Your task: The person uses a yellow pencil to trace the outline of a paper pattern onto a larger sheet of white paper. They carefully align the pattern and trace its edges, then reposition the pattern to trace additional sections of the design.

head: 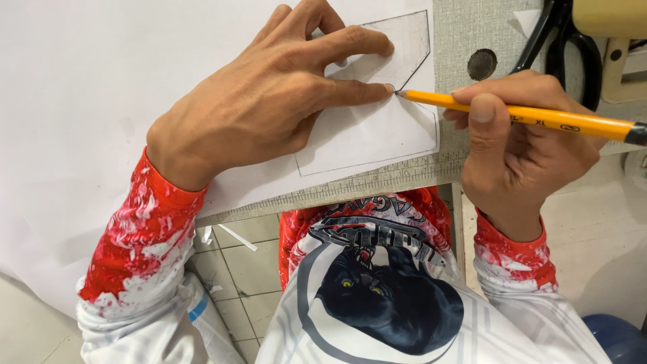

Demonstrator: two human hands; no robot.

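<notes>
- Two hands on this one, and nearest the camera it's just the person's red-and-white sleeves, with a tiled floor [253,259] and a few paper scraps [236,237] showing below the surface edge.
- Along that edge runs a ruler strip [350,183] printed on the grey surface [465,40], with the big white sheet [87,101] hanging over it toward the lap.
- The left hand [269,101] lies flat with fingers spread, pressing a small paper template [377,128] down onto the white sheet. Two fingertips sit right by the template's notched corner.
- The right hand [519,145] has fingers curled tight around a yellow pencil [526,114], pinching it mid-shaft. The tip touches the template edge right beside the left index fingertip.
- Progress, as I read it: a dark line already runs round the pointed shape at the top and along the lower and left sides. The tip sits at the inner corner on the right, so most of the outline looks drawn, with a short stretch around that corner left. Can't tell what's under the left hand.
- Farther back, black scissors [559,40] lie on the surface, with a dark round hole [482,64] beside them and part of a cream machine [620,47] at the corner.
</notes>
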